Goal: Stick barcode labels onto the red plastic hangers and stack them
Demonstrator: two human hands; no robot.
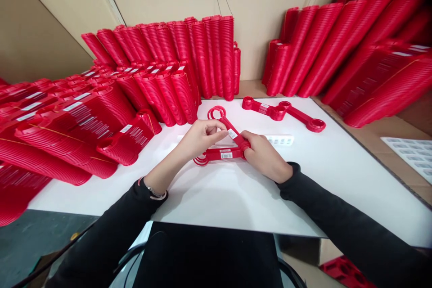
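Note:
My right hand (265, 155) grips the near end of a red plastic bar with ring-shaped ends (232, 125), tilted up off the table. My left hand (205, 137) is closed in a pinch, thumb and forefinger at the edge of a small white label (232, 133) that lies against that bar. Whether the label is fully stuck down, I cannot tell. Below both hands lie a few stacked red bars (216, 155), the top one bearing a white barcode label (227, 155). Behind them, partly covered, is a white sheet of labels (281, 140).
Two loose red bars (263, 108) (303, 117) lie at the back right of the white table (337, 180). Tall bundles of stacked red bars (182, 54) crowd the left and back. More bundles (324, 49) lean at the right, near another label sheet (410, 153) on cardboard.

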